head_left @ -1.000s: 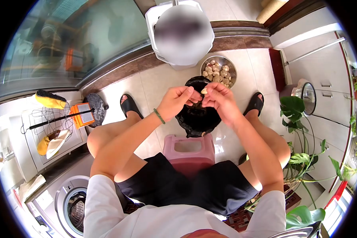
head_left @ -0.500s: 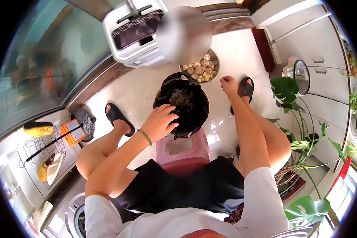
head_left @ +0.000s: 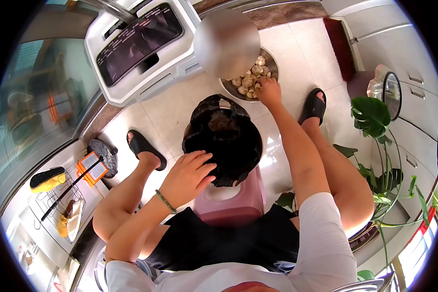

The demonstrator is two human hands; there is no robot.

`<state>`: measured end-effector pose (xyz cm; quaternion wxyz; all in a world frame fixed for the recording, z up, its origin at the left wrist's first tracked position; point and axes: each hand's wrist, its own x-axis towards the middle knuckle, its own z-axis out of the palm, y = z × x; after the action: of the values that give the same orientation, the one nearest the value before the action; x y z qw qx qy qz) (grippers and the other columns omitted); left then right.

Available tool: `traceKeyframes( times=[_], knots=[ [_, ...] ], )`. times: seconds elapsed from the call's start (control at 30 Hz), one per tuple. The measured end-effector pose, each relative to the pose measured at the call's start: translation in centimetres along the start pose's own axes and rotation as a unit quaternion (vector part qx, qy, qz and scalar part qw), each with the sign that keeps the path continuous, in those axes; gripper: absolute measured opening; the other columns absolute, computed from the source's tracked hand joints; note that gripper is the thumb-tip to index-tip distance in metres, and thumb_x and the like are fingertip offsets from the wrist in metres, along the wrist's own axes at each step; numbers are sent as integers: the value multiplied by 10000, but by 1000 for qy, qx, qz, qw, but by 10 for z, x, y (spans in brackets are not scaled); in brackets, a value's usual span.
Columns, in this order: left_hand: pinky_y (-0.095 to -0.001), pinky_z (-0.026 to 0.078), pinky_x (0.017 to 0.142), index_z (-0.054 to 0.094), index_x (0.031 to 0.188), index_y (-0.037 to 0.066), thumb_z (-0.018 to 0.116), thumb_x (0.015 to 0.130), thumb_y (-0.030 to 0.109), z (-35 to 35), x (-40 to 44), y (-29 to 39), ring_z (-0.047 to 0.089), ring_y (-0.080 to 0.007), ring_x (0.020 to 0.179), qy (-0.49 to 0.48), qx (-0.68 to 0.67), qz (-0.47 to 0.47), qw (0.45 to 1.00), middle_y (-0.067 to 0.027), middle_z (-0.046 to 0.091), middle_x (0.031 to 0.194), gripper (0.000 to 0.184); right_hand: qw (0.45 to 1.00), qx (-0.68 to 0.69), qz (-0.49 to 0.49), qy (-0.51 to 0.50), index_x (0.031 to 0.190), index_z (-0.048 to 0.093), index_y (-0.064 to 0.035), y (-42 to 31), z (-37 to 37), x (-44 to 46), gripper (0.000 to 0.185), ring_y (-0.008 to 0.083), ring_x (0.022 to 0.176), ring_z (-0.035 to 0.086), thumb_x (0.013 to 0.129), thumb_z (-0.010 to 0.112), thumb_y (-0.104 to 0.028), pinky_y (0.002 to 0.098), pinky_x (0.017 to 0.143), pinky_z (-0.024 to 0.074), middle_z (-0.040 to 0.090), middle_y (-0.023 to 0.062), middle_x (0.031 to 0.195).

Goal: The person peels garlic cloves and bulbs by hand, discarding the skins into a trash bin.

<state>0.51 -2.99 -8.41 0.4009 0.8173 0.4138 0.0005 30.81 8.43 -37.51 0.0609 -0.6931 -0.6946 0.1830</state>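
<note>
A steel bowl (head_left: 274, 62) on the floor holds garlic bulbs and loose cloves (head_left: 248, 82). My right hand (head_left: 269, 92) reaches over its right rim, fingers closed together at the garlic; what they pinch, if anything, is hidden. Between my knees, on a pink plastic stool (head_left: 228, 207), stands a bin lined with a black plastic bag (head_left: 238, 155), with brownish scraps (head_left: 225, 120) inside. My left hand (head_left: 187, 177), a green bead bracelet (head_left: 165, 200) on its wrist, is at the bag's near-left edge. Its fingers are apart and nothing shows in them.
A white appliance with a dark panel (head_left: 141, 44) stands beyond the bin, at left. A broom (head_left: 338, 48) leans by the right cabinets, near a leafy potted plant (head_left: 370, 117). A wire rack (head_left: 58, 199) is at left. A blurred disc covers part of the bowl.
My right hand has moved forward and left from beside the bowl to the garlic in it. My left hand stays by the bag, shifted slightly nearer. The camera view has shifted.
</note>
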Motion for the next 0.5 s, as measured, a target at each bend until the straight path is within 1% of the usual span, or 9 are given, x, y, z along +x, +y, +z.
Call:
traceKeyframes(
  times=[0.03,0.1,0.2,0.23,0.3,0.33,0.4,0.43,0.5],
  knots=[
    [-425,431,991,654,1080,57,672,851,213,-2,1,0,509,-309,1212,0,-1,-2,1000,-120,593,1246,277,1000,1,-1,-1,938,660,-89,4,6,6,196,283,1043,575,757,653,-162,412,843,472,643,97,1069],
    [-424,434,986,654,1081,58,672,852,213,-5,3,0,512,-309,1208,-1,-1,-5,1000,-119,594,1244,277,992,-120,-15,-24,999,643,-75,13,24,18,233,284,1034,587,780,638,-152,408,836,480,628,108,1115],
    [-420,435,980,654,1085,63,673,851,214,-6,4,0,515,-307,1204,-1,-1,-8,1000,-117,593,1245,279,995,-103,11,6,1020,637,-72,11,34,29,269,338,992,604,752,647,-103,454,812,504,596,100,1051],
    [-418,434,981,653,1089,65,673,851,216,-7,4,1,514,-305,1204,-5,-2,-9,1000,-117,593,1245,282,995,-101,12,4,1020,637,-72,7,32,32,269,338,992,604,752,647,-103,454,812,504,596,100,1051],
    [-416,432,981,652,1093,67,673,852,217,-7,3,0,514,-304,1205,-10,-4,-12,1000,-117,592,1246,285,990,-14,136,-36,953,678,-57,1,26,38,237,346,942,633,718,682,-90,451,802,522,641,137,981],
    [-415,430,983,651,1097,66,672,853,218,-7,2,0,512,-302,1207,-11,-4,-11,1000,-117,592,1246,289,990,-14,137,-38,953,678,-57,8,30,43,237,346,942,633,718,682,-90,451,802,522,641,137,981],
    [-413,428,985,649,1102,65,671,854,220,-7,0,0,510,-300,1210,-10,-6,-10,1000,-117,592,1246,292,990,90,110,-8,843,716,-45,30,42,54,153,342,844,661,699,690,-91,423,759,540,679,177,874],
    [-405,424,989,643,1105,55,667,857,221,-8,0,0,506,-294,1207,-11,0,-6,1000,-119,589,1237,299,987,94,134,-1,752,725,-34,26,33,59,95,324,793,673,697,683,-99,390,741,546,686,198,802],
    [-397,421,994,636,1108,46,663,859,223,-10,-2,1,503,-288,1204,-11,5,-2,1000,-122,587,1227,307,987,108,119,7,783,724,-31,25,10,64,114,318,776,676,701,678,-95,376,727,547,687,188,797]
  ],
)
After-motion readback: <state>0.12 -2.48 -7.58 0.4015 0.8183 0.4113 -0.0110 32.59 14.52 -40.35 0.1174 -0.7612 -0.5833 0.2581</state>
